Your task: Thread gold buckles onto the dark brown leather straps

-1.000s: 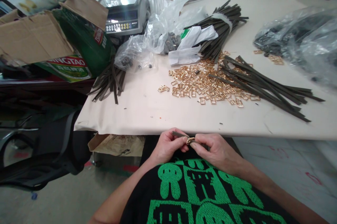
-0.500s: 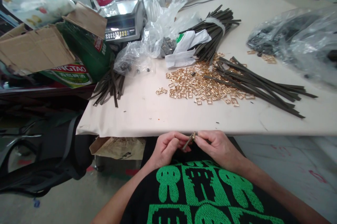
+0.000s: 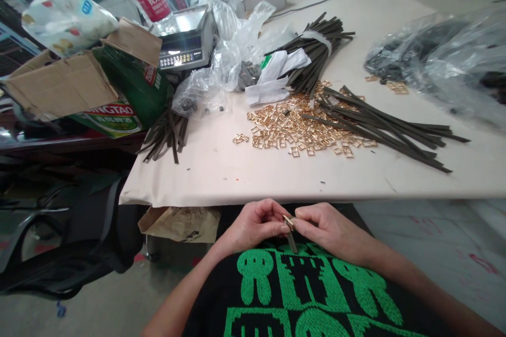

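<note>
Together, left hand (image 3: 256, 225) and right hand (image 3: 331, 229) pinch a gold buckle (image 3: 289, 222); a clear bag (image 3: 464, 60) holds dark items (image 3: 409, 44).

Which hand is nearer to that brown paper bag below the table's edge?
Left. The left hand is to the right of the brown paper bag; the right hand is farther right, past the left hand.

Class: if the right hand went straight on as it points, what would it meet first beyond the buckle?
Probably the left hand, just across the buckle, though depth there is unclear.
</note>
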